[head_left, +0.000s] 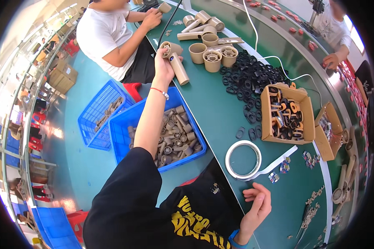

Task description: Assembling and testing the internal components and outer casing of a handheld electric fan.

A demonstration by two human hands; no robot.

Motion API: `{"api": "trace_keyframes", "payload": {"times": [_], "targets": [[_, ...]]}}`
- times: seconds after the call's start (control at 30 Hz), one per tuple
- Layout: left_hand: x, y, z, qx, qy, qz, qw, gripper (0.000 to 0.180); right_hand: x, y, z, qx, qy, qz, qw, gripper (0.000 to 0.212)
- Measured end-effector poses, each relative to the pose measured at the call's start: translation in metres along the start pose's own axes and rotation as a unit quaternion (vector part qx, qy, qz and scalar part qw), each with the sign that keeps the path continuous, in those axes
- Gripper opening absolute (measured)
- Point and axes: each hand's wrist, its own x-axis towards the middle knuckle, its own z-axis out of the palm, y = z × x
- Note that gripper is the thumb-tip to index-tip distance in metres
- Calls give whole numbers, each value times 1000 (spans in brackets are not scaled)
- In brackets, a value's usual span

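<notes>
My left hand [163, 66] reaches far out over the table's left edge, its fingers closed on a beige hair dryer housing [179, 71]. The round barrel of the housing sits at the fingertips, and its handle slants down over the green table. Close to the near edge, my right hand [257, 207] hovers with loosely bent fingers, somewhat apart and holding nothing. Just beyond it are a roll of white tape [227, 161] with a loose strip pulled out, and small circuit boards [274, 177]. More beige housings [212, 61] stand beyond the left hand.
Blue crates [119, 154] of beige parts stand left of the table. Black ring-shaped parts [247, 79] lie heaped mid-table beside a cardboard box [287, 139] of black and orange pieces. A white cable [293, 79] crosses the table. A co-worker [106, 37] sits at the far left, handling a beige part.
</notes>
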Motion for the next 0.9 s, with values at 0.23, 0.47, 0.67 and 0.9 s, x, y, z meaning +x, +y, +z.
{"api": "trace_keyframes", "payload": {"times": [0.23, 0.47, 0.67, 0.9], "targets": [[0, 8, 3, -21, -27, -59, 998, 36, -4, 3, -6, 15, -29, -5, 999, 22], [-2, 10, 5, -21, -39, -62, 997, 35, -7, 6, -8, 14, -35, -33, 999, 23], [13, 20, -3, -14, -37, -169, 985, 40, -7, 8, -4, -11, -26, -49, 998, 17], [28, 40, 1, -16, -37, -304, 952, 44, -4, 8, -6, -17, -22, -46, 999, 17]]}}
